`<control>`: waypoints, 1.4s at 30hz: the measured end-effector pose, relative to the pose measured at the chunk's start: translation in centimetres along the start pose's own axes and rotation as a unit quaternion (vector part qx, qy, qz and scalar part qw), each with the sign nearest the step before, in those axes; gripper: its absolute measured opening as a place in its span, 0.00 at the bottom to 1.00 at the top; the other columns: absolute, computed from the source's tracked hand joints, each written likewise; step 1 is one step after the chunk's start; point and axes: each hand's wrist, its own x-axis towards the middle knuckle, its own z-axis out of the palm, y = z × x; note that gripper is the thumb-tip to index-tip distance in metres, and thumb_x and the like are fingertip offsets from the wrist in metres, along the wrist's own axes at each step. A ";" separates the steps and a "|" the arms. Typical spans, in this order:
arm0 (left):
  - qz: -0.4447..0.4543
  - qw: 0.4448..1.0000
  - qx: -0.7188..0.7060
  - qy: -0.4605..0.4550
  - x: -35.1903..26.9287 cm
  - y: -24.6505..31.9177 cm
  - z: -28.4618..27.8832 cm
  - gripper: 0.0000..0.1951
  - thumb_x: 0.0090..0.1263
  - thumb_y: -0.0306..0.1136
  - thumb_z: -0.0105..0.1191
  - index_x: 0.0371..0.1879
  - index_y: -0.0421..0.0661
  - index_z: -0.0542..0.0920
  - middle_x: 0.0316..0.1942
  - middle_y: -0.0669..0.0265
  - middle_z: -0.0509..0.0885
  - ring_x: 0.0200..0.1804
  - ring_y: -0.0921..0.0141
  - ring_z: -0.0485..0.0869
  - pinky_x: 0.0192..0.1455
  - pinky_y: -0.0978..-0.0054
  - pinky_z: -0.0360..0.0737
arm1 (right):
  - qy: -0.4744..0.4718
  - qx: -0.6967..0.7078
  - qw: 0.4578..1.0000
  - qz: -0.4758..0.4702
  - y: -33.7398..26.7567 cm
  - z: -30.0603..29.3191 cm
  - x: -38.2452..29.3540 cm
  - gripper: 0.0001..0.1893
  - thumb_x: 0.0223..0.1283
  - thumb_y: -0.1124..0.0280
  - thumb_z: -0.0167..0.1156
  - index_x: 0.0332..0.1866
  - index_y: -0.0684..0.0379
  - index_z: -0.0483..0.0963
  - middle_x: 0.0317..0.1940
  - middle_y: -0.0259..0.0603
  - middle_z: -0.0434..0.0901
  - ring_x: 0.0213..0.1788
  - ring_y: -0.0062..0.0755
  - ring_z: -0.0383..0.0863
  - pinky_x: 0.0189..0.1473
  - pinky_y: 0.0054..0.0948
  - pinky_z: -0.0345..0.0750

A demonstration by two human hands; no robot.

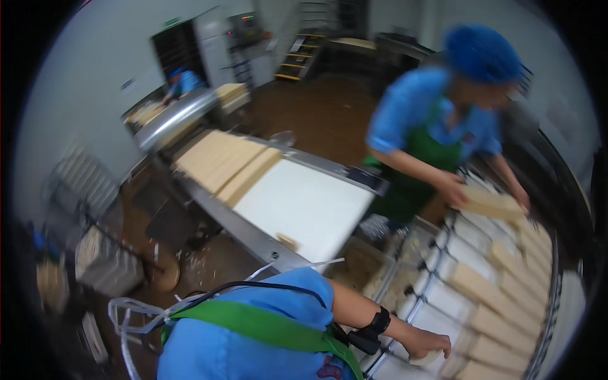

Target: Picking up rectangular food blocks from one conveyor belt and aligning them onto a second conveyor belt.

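Reaching in at the bottom right, my left hand [427, 346] has its fingers curled over a small pale piece [425, 357], partly hidden beneath them. A black strap is around that wrist. The hand is over the near side of a white conveyor belt [434, 304], beside long beige food slabs [503, 327] lying in rows. My right hand is out of view. Farther up the same belt, a co-worker in a blue cap and green apron has both hands on a thick beige slab [491, 203].
A second white conveyor [304, 199] carries wide beige slabs [221, 161] and a small scrap [286, 241]. A bin of pale scraps [361, 266] sits between the conveyors. Thin dark bars cross the right belt. Another person works at the far left, near a metal roller cover [178, 118].
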 end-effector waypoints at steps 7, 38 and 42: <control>-0.029 0.912 0.310 0.268 -16.4 -5.1 -9.9 0.28 0.56 0.19 0.46 0.61 0.45 0.67 0.59 0.52 0.66 0.63 0.55 0.65 0.66 0.66 0.63 | -0.322 -0.064 0.930 -0.166 -9.8 15.1 -3.6 0.21 0.67 0.58 0.52 0.56 0.63 0.73 0.52 0.57 0.74 0.55 0.55 0.72 0.57 0.47 0.71; -0.301 0.668 0.175 0.657 -57.8 5.6 -11.6 0.11 0.66 0.28 0.42 0.41 0.46 0.79 0.39 0.56 0.82 0.44 0.56 0.80 0.51 0.63 0.76 | -0.292 -0.583 0.719 -0.240 -3.9 36.1 -2.5 0.15 0.62 0.65 0.48 0.35 0.63 0.81 0.36 0.50 0.84 0.36 0.48 0.83 0.38 0.44 0.77; -0.248 0.568 0.268 0.738 -57.8 10.3 -12.6 0.10 0.67 0.28 0.45 0.42 0.47 0.80 0.38 0.56 0.82 0.41 0.56 0.81 0.46 0.63 0.79 | -0.284 -0.568 0.739 -0.223 -4.1 36.0 -2.8 0.15 0.62 0.66 0.48 0.36 0.62 0.81 0.37 0.49 0.84 0.37 0.49 0.83 0.40 0.45 0.76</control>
